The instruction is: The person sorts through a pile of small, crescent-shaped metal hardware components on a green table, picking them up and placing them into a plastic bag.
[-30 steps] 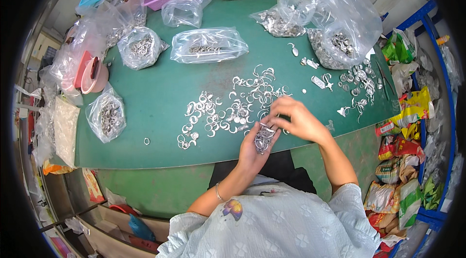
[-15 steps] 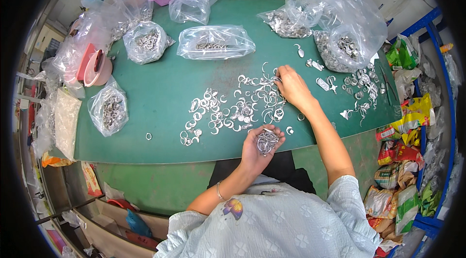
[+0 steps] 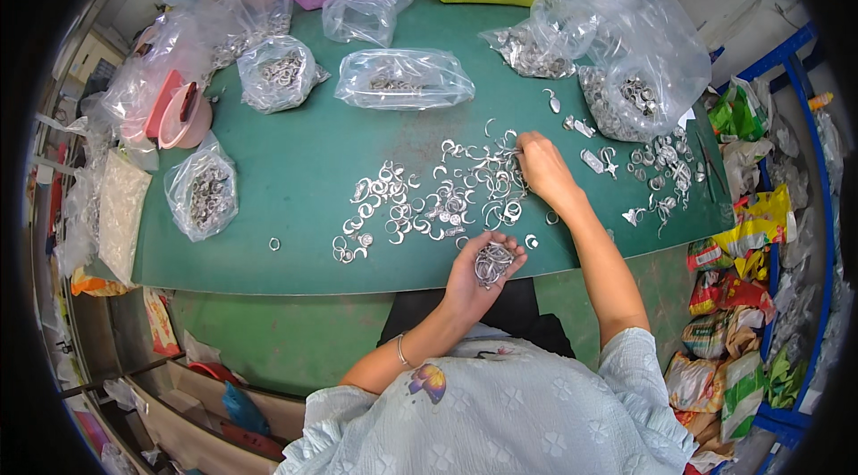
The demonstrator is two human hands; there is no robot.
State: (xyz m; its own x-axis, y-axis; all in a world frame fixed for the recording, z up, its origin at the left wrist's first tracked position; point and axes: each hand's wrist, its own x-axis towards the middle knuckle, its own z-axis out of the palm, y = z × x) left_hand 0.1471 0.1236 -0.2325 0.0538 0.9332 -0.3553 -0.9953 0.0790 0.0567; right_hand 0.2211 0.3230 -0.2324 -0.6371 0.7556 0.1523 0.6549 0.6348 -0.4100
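- Far left, a small clear plastic bag of silver metal rings [image 3: 204, 196] sits at the edge of the green table mat [image 3: 295, 153], well apart from the hands, so it looks parked out of the way.
- Middle of the mat: a loose scatter of small silver curved metal clips [image 3: 420, 202], spread flat rather than heaped, which makes single pieces easy to pick.
- The left hand [image 3: 478, 274] is cupped palm-up at the table's near edge, fingers curled around a bunch of silver clips [image 3: 492, 262], basically working as a bowl.
- The right hand [image 3: 543, 169] reaches into the scatter's right end, fingertips pinched together on the pile; can't tell if a piece is actually between them.
- Right side, a big clear plastic bag [image 3: 639, 46] holds more parts, too crinkly and glary to make out.
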